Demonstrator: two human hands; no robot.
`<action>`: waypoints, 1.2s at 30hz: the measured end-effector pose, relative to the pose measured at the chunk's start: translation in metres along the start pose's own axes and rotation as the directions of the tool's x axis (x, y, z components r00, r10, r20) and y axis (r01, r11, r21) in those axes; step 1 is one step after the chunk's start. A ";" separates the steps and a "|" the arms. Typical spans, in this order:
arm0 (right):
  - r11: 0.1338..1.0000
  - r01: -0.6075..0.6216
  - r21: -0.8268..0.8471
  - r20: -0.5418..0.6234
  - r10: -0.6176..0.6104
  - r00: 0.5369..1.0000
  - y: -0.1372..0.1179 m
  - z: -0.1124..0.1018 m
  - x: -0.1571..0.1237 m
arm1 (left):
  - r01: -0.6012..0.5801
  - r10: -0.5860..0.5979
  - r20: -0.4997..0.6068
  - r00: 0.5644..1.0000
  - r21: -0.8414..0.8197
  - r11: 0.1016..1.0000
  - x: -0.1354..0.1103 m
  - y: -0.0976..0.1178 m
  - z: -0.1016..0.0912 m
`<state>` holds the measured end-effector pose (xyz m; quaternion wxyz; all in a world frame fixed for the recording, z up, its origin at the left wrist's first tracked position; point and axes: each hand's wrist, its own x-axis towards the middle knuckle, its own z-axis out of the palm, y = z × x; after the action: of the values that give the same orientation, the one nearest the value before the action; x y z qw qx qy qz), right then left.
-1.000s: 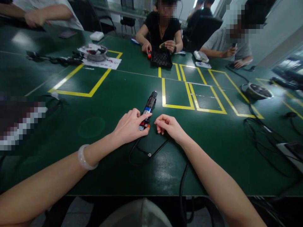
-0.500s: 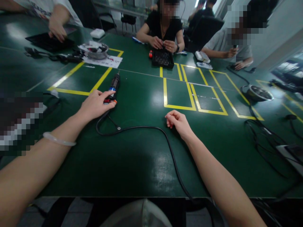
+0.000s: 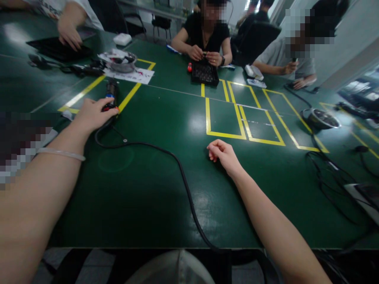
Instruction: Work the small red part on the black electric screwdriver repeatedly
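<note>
My left hand (image 3: 92, 113) reaches far out to the left and grips the rear end of a black power screwdriver (image 3: 111, 91) with a blue band and red-orange parts. The tool lies on the green table (image 3: 154, 181) over a yellow tape line. Its black cable (image 3: 166, 157) trails from my left hand across the table to the near edge. My right hand (image 3: 222, 154) rests on the table near the middle, fingers curled loosely, with nothing visible in it.
Yellow tape rectangles (image 3: 237, 114) mark the table. A metal bowl (image 3: 120, 61) on papers sits at the far left. Opposite, a person handles a black tray (image 3: 203, 73). Other people sit at far left and far right. Cables (image 3: 334, 173) and a round fan-like part (image 3: 321, 117) lie at right.
My left hand has carried the screwdriver from the table's middle far out to the left, dragging its cable along. My right hand has stayed put, curled.
</note>
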<state>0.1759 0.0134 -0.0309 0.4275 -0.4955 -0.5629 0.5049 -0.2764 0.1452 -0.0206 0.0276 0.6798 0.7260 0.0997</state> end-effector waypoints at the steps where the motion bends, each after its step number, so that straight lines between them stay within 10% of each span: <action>1: 1.000 0.000 -0.002 0.003 0.000 1.000 0.000 0.000 0.000 | 0.053 -0.053 0.003 0.999 -0.032 0.998 0.001 0.001 -0.001; 20: 0.999 0.005 -0.054 0.009 -0.005 1.000 -0.001 0.004 -0.001 | 0.070 -0.080 0.073 0.994 0.123 0.990 -0.016 0.044 -0.019; 31: 0.958 0.200 -0.205 -0.084 -0.221 0.972 -0.008 0.014 -0.004 | -0.109 0.112 -0.010 0.994 0.149 0.983 -0.088 0.123 -0.012; 36: 0.895 0.274 -0.353 0.078 -0.264 0.961 -0.017 0.026 -0.014 | -0.289 0.286 0.039 0.957 0.174 0.942 -0.124 0.171 -0.008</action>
<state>0.1507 -0.0046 -0.0167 0.3874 -0.4756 -0.7148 0.3359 -0.1009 0.0305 0.0061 -0.0430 0.7789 0.6248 0.0329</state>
